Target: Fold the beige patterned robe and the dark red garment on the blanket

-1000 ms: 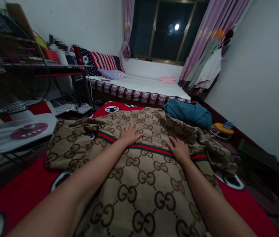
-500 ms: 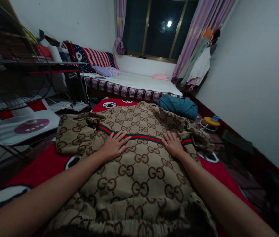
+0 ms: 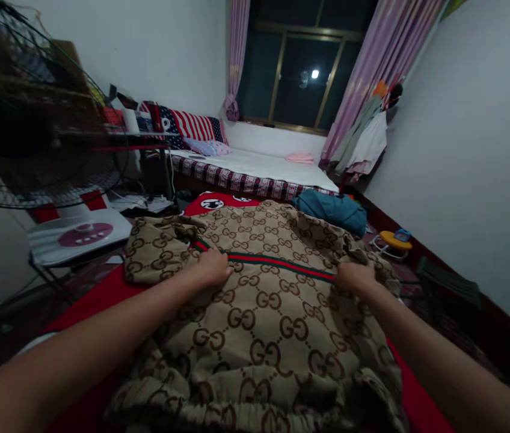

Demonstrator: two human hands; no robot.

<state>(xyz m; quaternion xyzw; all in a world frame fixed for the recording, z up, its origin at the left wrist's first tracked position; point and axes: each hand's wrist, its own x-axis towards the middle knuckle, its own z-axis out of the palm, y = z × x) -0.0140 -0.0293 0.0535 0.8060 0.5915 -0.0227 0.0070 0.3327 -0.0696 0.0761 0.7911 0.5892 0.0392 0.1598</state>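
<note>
A tan jacket [image 3: 268, 313] with a brown letter pattern lies spread out in front of me, its gathered hem towards me. A green and red stripe [image 3: 277, 263] runs across it. My left hand [image 3: 212, 266] is closed on the fabric at the left part of the stripe. At the stripe's right end, my right hand [image 3: 355, 278] grips the jacket too, fingers curled and partly hidden. Both sleeves lie out to the sides, the left sleeve [image 3: 156, 249] showing more plainly.
Under the jacket is a red cloth [image 3: 97, 300] with black and white prints. Folded teal fabric [image 3: 331, 210] lies beyond it at the right. A fan [image 3: 33, 120] and a white chair [image 3: 47, 240] stand left. A bed [image 3: 255, 162] is at the back, a yellow stool [image 3: 394, 240] at right.
Both hands lay flat with spread fingers on the jacket; now they are closed on its fabric. My right hand has moved outward to the right. The view has tilted up slightly.
</note>
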